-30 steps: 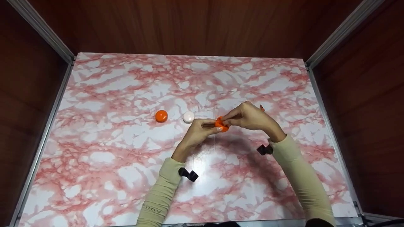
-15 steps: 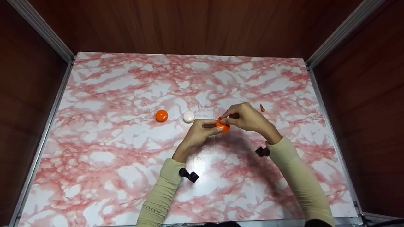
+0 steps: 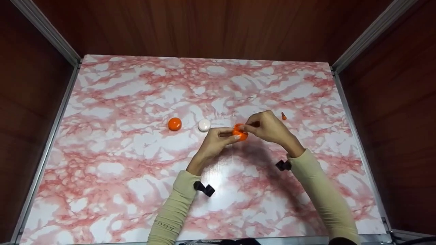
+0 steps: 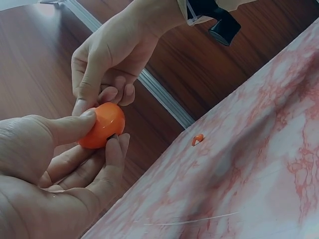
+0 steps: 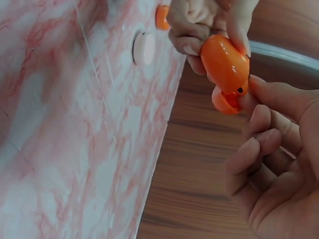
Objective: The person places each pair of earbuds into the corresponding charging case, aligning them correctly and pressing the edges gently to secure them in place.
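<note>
An orange earbud case [image 3: 239, 135] is raised above the table, its rounded body [image 5: 225, 63] and hinged-open lid [image 5: 223, 101] visible in the right wrist view. My left hand [image 3: 216, 139] grips its body between thumb and fingers. Thumb and index finger of my right hand [image 3: 269, 126] pinch at the opening, where an orange piece with a black spot, apparently an earbud [image 5: 242, 88], shows partly; the fingertips hide the rest. The remaining right fingers are curled in. A loose orange earbud [image 3: 283, 116] lies on the table beyond the right hand.
Left of the hands, a round white case [image 3: 204, 125] and a glossy orange case [image 3: 174, 124] sit on the red-and-white marbled table [image 3: 129, 190]. Dark wood panels [image 3: 218, 27] with metal edge rails enclose the back and sides.
The right hand has shifted slightly toward me and its fingertips have backed a little out of the case opening. The loose earbud, first half hidden, shows fully. The left hand stays put.
</note>
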Action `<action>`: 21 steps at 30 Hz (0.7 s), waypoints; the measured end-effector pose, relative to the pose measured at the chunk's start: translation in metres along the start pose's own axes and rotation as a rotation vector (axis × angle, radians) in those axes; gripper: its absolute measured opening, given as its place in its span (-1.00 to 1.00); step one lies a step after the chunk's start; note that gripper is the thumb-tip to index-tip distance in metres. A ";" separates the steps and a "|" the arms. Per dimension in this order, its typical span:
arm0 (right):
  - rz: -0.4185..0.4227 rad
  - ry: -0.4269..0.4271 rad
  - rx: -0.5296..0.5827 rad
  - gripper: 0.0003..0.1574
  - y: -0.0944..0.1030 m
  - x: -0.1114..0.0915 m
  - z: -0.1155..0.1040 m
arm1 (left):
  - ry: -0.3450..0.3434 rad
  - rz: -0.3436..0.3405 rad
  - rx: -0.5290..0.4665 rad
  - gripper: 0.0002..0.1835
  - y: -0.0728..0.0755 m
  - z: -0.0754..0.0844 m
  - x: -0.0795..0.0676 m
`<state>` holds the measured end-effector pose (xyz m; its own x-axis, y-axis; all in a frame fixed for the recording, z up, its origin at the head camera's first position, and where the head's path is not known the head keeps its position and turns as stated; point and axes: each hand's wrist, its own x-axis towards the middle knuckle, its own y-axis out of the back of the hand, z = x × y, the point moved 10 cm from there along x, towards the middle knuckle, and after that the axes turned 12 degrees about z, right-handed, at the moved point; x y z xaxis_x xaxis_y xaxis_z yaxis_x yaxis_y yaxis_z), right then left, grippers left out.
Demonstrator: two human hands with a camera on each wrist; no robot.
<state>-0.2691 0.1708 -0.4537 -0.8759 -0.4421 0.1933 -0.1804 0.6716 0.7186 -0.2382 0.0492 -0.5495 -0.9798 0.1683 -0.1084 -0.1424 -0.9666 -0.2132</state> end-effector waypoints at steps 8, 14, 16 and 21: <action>-0.031 -0.034 0.105 -0.60 0.005 -0.008 0.006 | 0.005 0.005 -0.036 -0.65 -0.001 0.002 0.001; -0.053 -0.042 0.138 -0.77 0.003 -0.013 0.011 | 0.019 0.021 -0.019 -0.63 0.002 0.000 0.001; -0.054 -0.050 0.143 -0.78 0.003 -0.015 0.013 | 0.015 0.027 -0.006 -0.63 0.003 0.000 0.001; -0.032 -0.044 0.126 -0.75 0.006 -0.017 0.014 | 0.019 0.037 0.002 -0.64 0.004 -0.001 0.003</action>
<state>-0.2611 0.1905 -0.4624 -0.8872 -0.4395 0.1405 -0.2603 0.7281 0.6341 -0.2412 0.0454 -0.5513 -0.9815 0.1364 -0.1343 -0.1069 -0.9725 -0.2069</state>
